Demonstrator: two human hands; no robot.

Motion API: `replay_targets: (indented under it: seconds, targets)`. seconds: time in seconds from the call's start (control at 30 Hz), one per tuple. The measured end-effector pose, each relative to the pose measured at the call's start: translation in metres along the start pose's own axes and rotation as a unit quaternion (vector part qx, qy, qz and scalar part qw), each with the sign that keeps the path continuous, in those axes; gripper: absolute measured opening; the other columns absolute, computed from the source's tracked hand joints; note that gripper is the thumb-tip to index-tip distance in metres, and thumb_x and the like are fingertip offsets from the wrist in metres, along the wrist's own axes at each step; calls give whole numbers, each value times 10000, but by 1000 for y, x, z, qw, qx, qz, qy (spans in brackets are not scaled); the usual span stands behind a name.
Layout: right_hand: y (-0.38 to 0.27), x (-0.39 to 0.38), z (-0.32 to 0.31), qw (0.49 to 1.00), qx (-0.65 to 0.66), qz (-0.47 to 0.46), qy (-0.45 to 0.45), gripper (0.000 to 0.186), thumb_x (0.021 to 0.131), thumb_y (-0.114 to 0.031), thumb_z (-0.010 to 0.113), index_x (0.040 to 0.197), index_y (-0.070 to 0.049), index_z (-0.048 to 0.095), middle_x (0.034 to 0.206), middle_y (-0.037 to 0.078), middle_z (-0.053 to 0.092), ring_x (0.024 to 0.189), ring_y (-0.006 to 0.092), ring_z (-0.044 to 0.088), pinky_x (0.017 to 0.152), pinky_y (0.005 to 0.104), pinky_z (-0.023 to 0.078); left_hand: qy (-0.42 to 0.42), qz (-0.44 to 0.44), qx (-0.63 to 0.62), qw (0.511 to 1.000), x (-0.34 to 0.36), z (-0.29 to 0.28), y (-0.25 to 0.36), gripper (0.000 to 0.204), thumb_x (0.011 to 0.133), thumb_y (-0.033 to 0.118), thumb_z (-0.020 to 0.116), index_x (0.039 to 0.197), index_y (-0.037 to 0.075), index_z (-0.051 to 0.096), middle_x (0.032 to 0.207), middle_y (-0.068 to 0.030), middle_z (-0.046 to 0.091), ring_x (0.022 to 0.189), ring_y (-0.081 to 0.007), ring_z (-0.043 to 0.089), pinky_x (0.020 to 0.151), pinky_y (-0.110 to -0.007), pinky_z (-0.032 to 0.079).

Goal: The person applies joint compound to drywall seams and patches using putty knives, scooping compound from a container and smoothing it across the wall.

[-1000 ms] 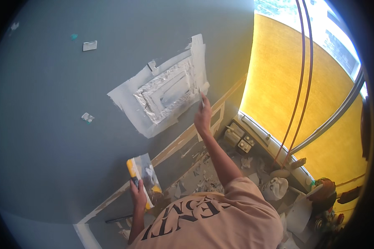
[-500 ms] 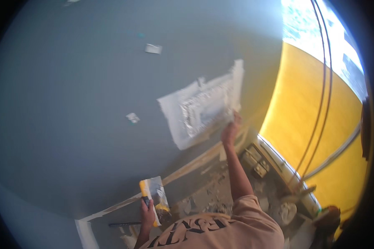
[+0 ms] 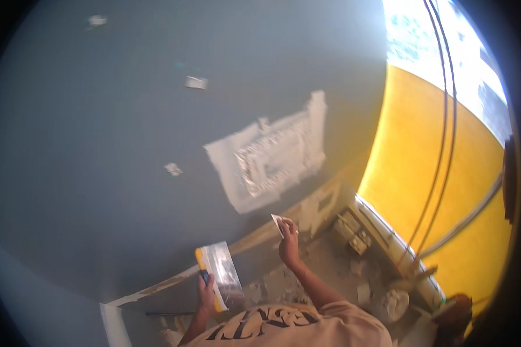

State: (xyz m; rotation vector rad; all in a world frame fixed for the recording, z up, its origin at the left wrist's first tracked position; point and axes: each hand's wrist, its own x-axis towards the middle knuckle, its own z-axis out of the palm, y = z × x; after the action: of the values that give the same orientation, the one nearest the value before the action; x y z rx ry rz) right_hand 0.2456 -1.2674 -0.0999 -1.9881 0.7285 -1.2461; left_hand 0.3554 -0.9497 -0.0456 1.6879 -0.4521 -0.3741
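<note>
My left hand (image 3: pixel 206 293) is closed round the handle of a wide filling knife (image 3: pixel 223 265) with a yellow back and a broad, shiny metal blade, held low at the front of the wall. In my right hand (image 3: pixel 290 246) the fingers pinch a small, flat, pale scraper (image 3: pixel 276 222); its handle is hidden in the grip. That hand is in front of the wall's lower edge, below and apart from a white filler patch (image 3: pixel 228 168). Rough, ridged filler forms a rectangular outline within the patch on the blue-grey wall (image 3: pixel 98 144).
Smaller white filler spots (image 3: pixel 196 82) dot the wall. A pale strip (image 3: pixel 150 291) runs along its base. Debris lies on the floor, with a box-like object (image 3: pixel 352 231) at the right. Dark cables (image 3: pixel 449 110) hang before a yellow wall (image 3: pixel 414 139); a whitish bundle (image 3: pixel 396 305) sits lower right.
My right hand has come down and left, away from the patch's lower right edge, and its scraper now shows. My left hand still holds the filling knife. The view has shifted slightly.
</note>
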Motion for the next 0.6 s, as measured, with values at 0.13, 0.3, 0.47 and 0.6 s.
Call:
replay_targets:
  seconds: [0.13,0.3,0.47,0.6]
  targets:
    - [11,-31,-73,965,211,152,9,582,831,214,469,1330,-54,602,1289,149,597,1175,284,585,1033,357,449,-51,-70,-111,990,14,40,-8,398,1055,243,582,1371,13,508,1203,-56,597,1094,-158,559,988,-322,444]
    - [-31,-69,-151,864,416,282,15,417,959,140,495,1303,-49,638,1222,102,635,1130,168,599,1008,304,439,-187,-263,-288,902,28,113,-2,360,1044,247,601,1350,69,536,1088,-29,603,1058,-177,603,964,-342,493]
    - [-144,-113,-194,987,113,47,-107,623,788,189,605,1322,-123,681,1325,117,598,1239,290,573,1109,388,420,-402,-389,-383,735,36,180,-37,428,1075,319,518,1377,16,506,1306,-137,643,1212,-268,621,1078,-425,480]
    - [-164,-180,-201,986,-26,48,-159,776,699,173,682,1383,-193,645,1398,112,512,1323,365,501,1210,516,336,-476,-388,-348,708,3,193,-17,468,1079,312,506,1408,-20,478,1333,-171,630,1237,-305,618,1089,-463,483]
